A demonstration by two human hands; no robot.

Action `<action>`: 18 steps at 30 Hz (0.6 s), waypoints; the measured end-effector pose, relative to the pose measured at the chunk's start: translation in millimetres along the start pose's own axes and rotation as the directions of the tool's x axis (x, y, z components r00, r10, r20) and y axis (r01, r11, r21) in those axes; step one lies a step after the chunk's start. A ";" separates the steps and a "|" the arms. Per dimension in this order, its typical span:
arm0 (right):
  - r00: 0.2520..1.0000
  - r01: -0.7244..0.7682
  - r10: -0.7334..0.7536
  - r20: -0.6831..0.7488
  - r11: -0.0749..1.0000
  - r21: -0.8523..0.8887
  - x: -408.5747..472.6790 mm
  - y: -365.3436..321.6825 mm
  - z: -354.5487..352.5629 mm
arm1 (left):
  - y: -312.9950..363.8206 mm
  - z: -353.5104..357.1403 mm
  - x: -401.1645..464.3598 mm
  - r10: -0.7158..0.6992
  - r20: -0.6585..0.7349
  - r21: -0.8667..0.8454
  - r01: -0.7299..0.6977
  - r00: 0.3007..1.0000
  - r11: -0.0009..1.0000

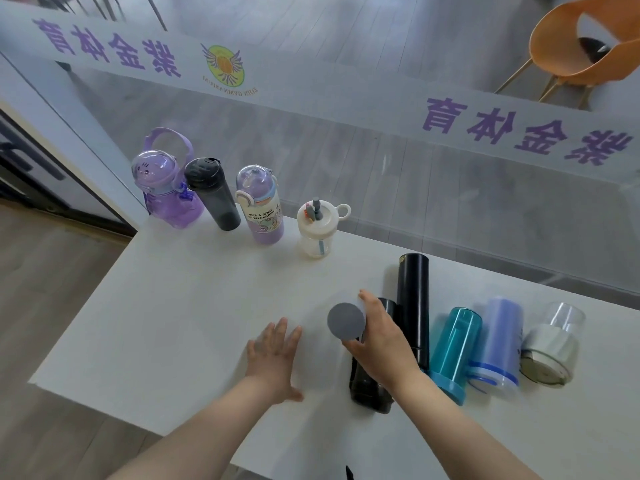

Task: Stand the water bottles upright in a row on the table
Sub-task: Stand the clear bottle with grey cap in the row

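The right hand (pixel 379 336) gripped a black bottle (pixel 372 382), grey base (pixel 346 321) raised, at five o'clock on the table (pixel 166 306). The left hand (pixel 275 355) lay open and flat. Four bottles stood at eleven o'clock. Recommended: pivot fully vertical beside the white bottle (pixel 317 230).

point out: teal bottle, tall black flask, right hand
teal bottle (pixel 455 341), head view, middle of its lying translucent body
tall black flask (pixel 412 299), head view, mid-barrel, lying flat
right hand (pixel 381 337), head view, back of hand, gripping a bottle with a grey round end
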State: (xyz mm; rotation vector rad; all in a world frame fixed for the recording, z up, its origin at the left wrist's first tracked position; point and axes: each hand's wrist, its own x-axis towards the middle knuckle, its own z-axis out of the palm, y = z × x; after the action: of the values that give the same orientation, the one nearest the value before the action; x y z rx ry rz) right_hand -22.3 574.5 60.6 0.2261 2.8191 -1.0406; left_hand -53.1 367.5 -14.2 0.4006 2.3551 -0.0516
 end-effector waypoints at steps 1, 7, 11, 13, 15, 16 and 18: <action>0.998 -0.055 0.056 -0.012 0.997 0.053 3.5 0.5 -1.4 | 0.4 -0.6 -0.2 0.002 -0.002 0.004 -0.002 1.000 1.000; 0.978 -0.124 0.147 -0.149 0.981 0.152 38.1 4.2 -17.8 | 2.7 -4.2 -1.4 0.006 0.013 0.018 -0.006 1.000 1.000; 0.964 -0.182 0.219 -0.152 0.957 0.226 70.9 2.3 -33.8 | 3.2 -4.6 -1.0 0.005 0.031 0.029 -0.005 1.000 1.000; 0.961 -0.204 0.239 -0.138 0.951 0.231 83.6 3.6 -36.4 | 2.9 -4.9 -0.7 0.008 0.035 0.029 -0.009 0.999 1.000; 0.956 -0.219 0.258 -0.143 0.945 0.241 94.1 5.6 -36.3 | 2.9 -5.6 -0.9 0.013 0.037 0.031 -0.014 0.999 0.999; 0.951 -0.231 0.273 -0.146 0.939 0.254 98.7 6.2 -36.2 | 3.0 -5.7 -1.2 0.016 0.037 0.034 -0.017 0.999 0.999; 0.944 -0.245 0.294 -0.152 0.929 0.278 107.0 6.3 -36.4 | 2.9 -5.9 -1.4 0.020 0.033 0.040 -0.021 0.999 0.999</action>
State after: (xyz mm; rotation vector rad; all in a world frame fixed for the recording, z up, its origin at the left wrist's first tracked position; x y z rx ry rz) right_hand -128.6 613.3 65.7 0.7584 2.6953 -1.3752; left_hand -55.3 370.8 -8.8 0.4407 2.3202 -0.0959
